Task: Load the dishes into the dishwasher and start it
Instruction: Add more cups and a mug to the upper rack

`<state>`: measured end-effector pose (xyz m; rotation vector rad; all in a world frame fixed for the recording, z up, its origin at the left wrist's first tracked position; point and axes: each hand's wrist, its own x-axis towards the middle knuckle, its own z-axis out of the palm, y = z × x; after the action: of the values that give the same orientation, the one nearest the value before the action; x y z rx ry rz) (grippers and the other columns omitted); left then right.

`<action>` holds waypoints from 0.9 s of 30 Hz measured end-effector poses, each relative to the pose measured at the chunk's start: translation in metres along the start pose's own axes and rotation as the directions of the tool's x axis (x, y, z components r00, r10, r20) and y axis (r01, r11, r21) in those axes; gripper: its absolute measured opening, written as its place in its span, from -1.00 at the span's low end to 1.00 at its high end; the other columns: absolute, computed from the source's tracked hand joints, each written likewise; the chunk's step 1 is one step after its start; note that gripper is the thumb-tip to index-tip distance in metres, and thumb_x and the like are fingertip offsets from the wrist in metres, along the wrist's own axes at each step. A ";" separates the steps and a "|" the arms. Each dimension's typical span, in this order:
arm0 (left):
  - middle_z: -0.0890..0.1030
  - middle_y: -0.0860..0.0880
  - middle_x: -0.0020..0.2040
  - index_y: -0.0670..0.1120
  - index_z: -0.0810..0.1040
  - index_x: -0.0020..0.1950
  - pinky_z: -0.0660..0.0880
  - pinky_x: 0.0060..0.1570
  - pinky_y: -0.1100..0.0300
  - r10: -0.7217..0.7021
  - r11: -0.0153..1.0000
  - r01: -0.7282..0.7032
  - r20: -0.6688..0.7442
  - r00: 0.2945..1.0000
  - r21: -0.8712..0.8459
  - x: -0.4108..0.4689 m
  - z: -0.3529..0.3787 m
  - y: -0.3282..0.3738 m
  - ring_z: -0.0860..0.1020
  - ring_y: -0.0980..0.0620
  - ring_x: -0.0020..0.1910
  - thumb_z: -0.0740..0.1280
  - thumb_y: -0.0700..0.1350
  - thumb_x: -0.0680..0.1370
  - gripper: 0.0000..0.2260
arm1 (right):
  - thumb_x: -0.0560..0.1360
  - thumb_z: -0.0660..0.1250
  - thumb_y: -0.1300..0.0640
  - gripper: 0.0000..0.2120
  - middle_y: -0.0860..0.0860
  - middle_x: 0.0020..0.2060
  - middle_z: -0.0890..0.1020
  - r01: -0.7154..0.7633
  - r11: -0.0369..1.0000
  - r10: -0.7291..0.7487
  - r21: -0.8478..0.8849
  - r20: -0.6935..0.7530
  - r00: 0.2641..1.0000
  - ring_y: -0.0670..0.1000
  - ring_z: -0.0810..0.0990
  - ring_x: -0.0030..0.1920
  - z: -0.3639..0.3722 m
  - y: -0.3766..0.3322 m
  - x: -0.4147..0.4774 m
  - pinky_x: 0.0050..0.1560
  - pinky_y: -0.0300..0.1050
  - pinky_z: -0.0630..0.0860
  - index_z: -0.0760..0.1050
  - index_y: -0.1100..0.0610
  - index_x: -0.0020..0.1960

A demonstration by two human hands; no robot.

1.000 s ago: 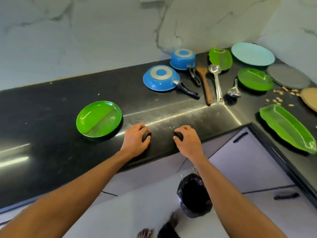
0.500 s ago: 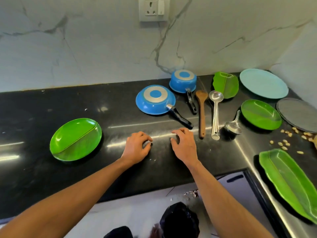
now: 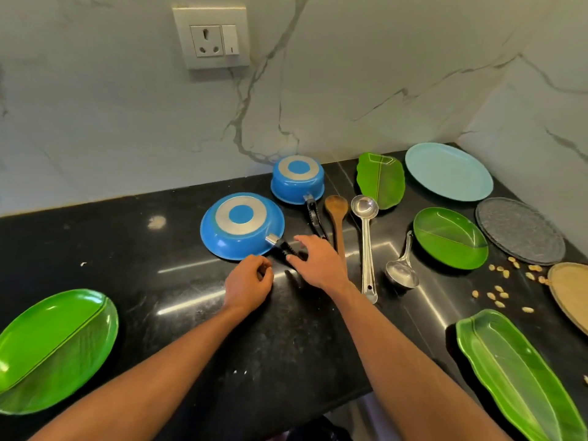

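Observation:
Dishes lie spread over a black counter (image 3: 143, 249). An upturned blue frying pan (image 3: 241, 227) sits mid-counter, its black handle (image 3: 284, 248) pointing at me. My right hand (image 3: 318, 264) reaches over that handle with fingers spread, thumb beside it, no grip visible. My left hand (image 3: 249, 281) is just left of it, fingers curled in, holding nothing. Behind stand an upturned blue saucepan (image 3: 297, 179), a wooden spoon (image 3: 337, 214), a long steel ladle (image 3: 366, 237) and a short steel ladle (image 3: 402, 272).
Green leaf-shaped plates lie at the near left (image 3: 54, 348), near right (image 3: 515, 374), right (image 3: 450, 237) and back (image 3: 380, 179). A light blue plate (image 3: 448, 171), grey plate (image 3: 518, 230) and tan plate (image 3: 569, 294) line the right side, with scattered nuts (image 3: 502, 291). A wall socket (image 3: 211, 39) sits above.
Both hands have left the counter's front edge and moved forward toward the frying pan. My right hand has spread its fingers over the pan handle. The view has tilted up.

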<state>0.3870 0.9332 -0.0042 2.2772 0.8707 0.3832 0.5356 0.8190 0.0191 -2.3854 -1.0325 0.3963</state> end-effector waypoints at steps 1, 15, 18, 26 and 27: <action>0.52 0.15 -0.19 0.09 0.55 -0.08 0.40 -0.24 0.19 0.020 1.000 -0.020 -0.005 1.000 -0.005 -0.003 0.001 -0.003 0.49 0.16 -0.24 0.36 -0.05 0.51 -0.97 | 0.49 0.35 -0.22 -0.41 0.00 0.28 0.55 -0.011 1.000 0.011 0.000 0.024 1.000 0.03 0.47 0.32 0.005 -0.004 0.003 0.31 0.03 0.45 0.41 -0.01 0.44; 0.59 0.16 -0.17 0.05 0.60 -0.05 0.48 -0.16 0.30 0.047 0.966 -0.075 -0.117 0.992 -0.247 -0.001 -0.003 -0.014 0.55 0.16 -0.18 0.40 -0.15 0.53 -0.91 | 0.54 0.32 -0.19 -0.60 0.05 0.11 0.54 -0.018 0.992 0.014 -0.125 -0.031 0.999 0.11 0.50 0.13 0.033 -0.028 0.014 0.11 0.05 0.49 0.50 0.06 0.21; 0.60 0.12 -0.16 0.01 0.60 -0.05 0.52 -0.13 0.24 -0.011 0.946 -0.069 -0.243 0.970 -0.316 -0.005 -0.016 -0.020 0.56 0.14 -0.17 0.42 -0.20 0.52 -0.90 | 0.55 0.33 -0.16 -0.65 0.03 0.08 0.55 -0.026 0.998 0.024 -0.055 -0.039 0.999 0.08 0.52 0.12 0.032 -0.034 0.004 0.08 0.02 0.49 0.50 0.06 0.19; 0.53 -0.08 0.19 -0.07 0.52 0.26 0.48 0.20 -0.07 -0.050 0.956 -0.037 -0.286 0.957 -0.290 0.014 -0.064 -0.054 0.50 -0.03 0.18 0.37 0.09 0.49 -0.59 | 0.56 0.33 -0.13 -0.63 -0.06 0.07 0.50 -0.054 0.998 0.058 0.025 -0.174 0.983 -0.03 0.55 0.03 0.007 -0.044 -0.071 0.01 -0.08 0.46 0.47 0.03 0.29; 0.51 -0.08 0.23 -0.08 0.50 0.31 0.47 0.24 0.00 -0.034 0.945 -0.046 -0.239 0.970 -0.323 0.010 -0.065 -0.046 0.50 -0.01 0.21 0.37 0.10 0.49 -0.56 | 0.56 0.33 -0.13 -0.62 -0.07 0.07 0.51 -0.082 0.996 0.086 0.029 -0.194 0.977 -0.04 0.54 0.03 0.001 -0.042 -0.092 0.03 -0.08 0.46 0.47 0.02 0.31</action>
<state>0.3411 0.9966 0.0132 1.9516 0.8481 0.7631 0.4487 0.7759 0.0472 -2.3993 -0.8378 0.1955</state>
